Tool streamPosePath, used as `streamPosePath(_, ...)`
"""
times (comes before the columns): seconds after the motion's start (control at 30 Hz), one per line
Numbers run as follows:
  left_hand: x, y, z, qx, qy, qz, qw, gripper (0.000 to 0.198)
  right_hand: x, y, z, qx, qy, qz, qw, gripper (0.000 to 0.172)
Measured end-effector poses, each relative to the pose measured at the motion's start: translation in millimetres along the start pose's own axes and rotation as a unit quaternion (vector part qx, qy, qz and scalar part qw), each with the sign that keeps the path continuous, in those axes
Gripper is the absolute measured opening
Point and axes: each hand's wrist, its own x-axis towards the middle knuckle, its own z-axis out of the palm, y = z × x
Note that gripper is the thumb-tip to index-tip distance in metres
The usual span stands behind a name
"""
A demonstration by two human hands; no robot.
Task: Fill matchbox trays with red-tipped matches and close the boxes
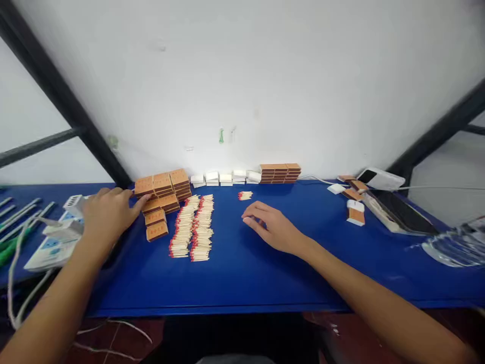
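Observation:
My left hand (108,212) reaches to the left side of a pile of orange matchbox sleeves (162,194), its fingertips touching the nearest box; fingers are loosely spread and hold nothing. My right hand (271,225) rests palm down on the blue table (242,283), fingers curled over something small with a red tip that I cannot make out. Two long rows of red-tipped matches (193,227) lie between my hands. A small bunch of matches (245,195) lies just beyond my right hand.
White inner trays (225,178) and a neat stack of orange sleeves (280,173) line the wall. At the right lie loose boxes (355,212), a phone (401,212), a white device (381,178), cables and a plastic bag (454,245). Papers and tools (53,242) crowd the left end.

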Motion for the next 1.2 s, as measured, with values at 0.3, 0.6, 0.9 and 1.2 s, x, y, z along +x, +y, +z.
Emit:
streamPosePath(0.3,22,40,-33.2,-0.127,0.238,0.090,0.959,0.038,0,1,2,-0.019,-0.012,0.021,1.000,0.020)
streamPosePath(0.6,139,152,-16.4,-0.116,-0.049,0.251,0.960,0.024,5,16,-1,-0.031,0.026,0.041,0.998,0.019)
streamPosePath(0.9,161,163,16.2,-0.128,-0.070,0.265,0.953,0.023,10,32,-9,-0.065,0.048,0.072,0.994,0.016)
streamPosePath(1.2,127,160,-18.9,-0.145,0.015,0.296,0.944,0.030,12,50,-9,-0.087,0.054,0.103,0.989,0.016)
